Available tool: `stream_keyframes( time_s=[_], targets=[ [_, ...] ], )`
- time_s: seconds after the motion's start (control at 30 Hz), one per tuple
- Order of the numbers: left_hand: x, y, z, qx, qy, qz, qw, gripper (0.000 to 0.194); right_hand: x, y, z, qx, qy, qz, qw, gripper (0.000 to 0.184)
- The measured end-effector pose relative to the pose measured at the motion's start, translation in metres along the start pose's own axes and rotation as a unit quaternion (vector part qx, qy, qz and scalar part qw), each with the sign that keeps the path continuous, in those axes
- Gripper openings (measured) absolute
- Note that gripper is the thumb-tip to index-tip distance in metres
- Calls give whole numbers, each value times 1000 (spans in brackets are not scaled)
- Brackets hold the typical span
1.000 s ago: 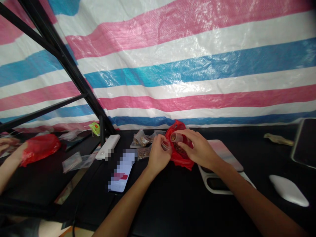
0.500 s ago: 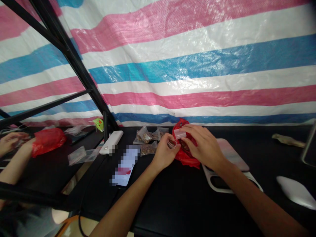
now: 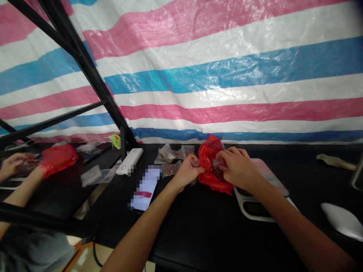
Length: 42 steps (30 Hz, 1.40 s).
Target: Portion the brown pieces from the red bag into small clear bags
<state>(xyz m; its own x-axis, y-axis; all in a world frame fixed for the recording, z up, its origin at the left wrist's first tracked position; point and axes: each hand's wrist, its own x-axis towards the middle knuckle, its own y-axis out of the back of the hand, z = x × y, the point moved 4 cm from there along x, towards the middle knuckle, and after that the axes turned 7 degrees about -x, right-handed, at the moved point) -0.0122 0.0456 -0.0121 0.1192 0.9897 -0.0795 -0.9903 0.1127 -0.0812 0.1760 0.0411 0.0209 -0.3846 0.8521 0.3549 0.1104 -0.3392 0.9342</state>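
Observation:
My left hand [image 3: 187, 172] is closed on a small clear zip bag [image 3: 194, 162], its thumb against the edge of a red plastic bag [image 3: 208, 151]. My right hand [image 3: 239, 166] is closed on a small clear plastic cup [image 3: 217, 163], which sits inside the open mouth of the red bag among dark brown bits. The fingertips of that hand are partly hidden by the bag. Beside my left hand lie several small zip bags [image 3: 170, 170] filled with brown pieces.
A kitchen scale [image 3: 246, 216] stands under my right forearm. A phone [image 3: 147, 187] and a white power bank [image 3: 130, 160] lie to the left, a white mouse [image 3: 340, 221] to the right. Beyond the black frame [image 3: 96, 83], another person's hand [image 3: 14, 164] works near a red bag [image 3: 59, 158].
My right hand has lowered the clear cup from above the red bag down into it. My left hand has shifted slightly left with the zip bag, whose mouth looks less open.

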Motion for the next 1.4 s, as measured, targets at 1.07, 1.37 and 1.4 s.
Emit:
stream_keyframes(
  time_s=[1.07, 1.37, 1.4],
  targets=[
    [8, 8, 2, 69, -190, 47, 978, 26, 6, 3, -4, 134, -70, 48, 987, 25],
    [1, -4, -4, 144, -208, -15, 967, 22, -1, 33, -35, 122, 124, 155, 973, 39],
    [1, -5, -5, 146, -209, -15, 967, 22, -2, 33, -35, 116, 132, 162, 971, 40]
  ],
)
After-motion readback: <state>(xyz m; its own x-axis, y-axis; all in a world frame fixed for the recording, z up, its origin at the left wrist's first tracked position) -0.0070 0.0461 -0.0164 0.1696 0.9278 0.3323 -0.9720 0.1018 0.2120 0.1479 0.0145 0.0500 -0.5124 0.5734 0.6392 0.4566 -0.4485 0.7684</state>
